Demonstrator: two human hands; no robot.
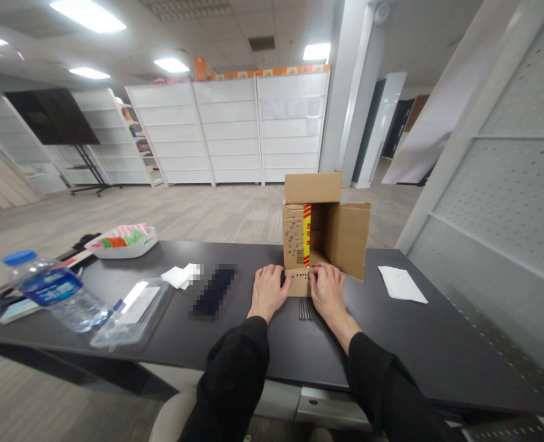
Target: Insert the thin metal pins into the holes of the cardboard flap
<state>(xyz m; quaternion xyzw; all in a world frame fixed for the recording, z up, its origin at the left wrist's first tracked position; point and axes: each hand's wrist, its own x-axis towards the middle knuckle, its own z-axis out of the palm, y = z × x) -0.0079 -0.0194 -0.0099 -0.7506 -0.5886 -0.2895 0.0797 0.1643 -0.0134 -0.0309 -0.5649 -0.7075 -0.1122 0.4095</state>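
An open cardboard box (294, 236) stands on the dark table, its opening facing me. A narrow front flap (299, 283) with a row of small dark holes hangs below that opening. My left hand (268, 291) is closed at the flap's left end, thumb against the cardboard. At the right end, my right hand (328, 291) is closed with thumb and fingertips on the flap. Anything small between those fingertips is hidden. Several thin dark metal rods, perhaps nails (305, 309), lie side by side just below the flap, between my hands.
A water bottle (60, 291), clear plastic case (131, 313) and white basket (124, 242) of colourful packets are on the left. Crumpled tissue (180, 276) and a blurred dark object (214, 291) lie nearer. White paper (401, 283) rests right of the box, near a perforated panel (520, 202).
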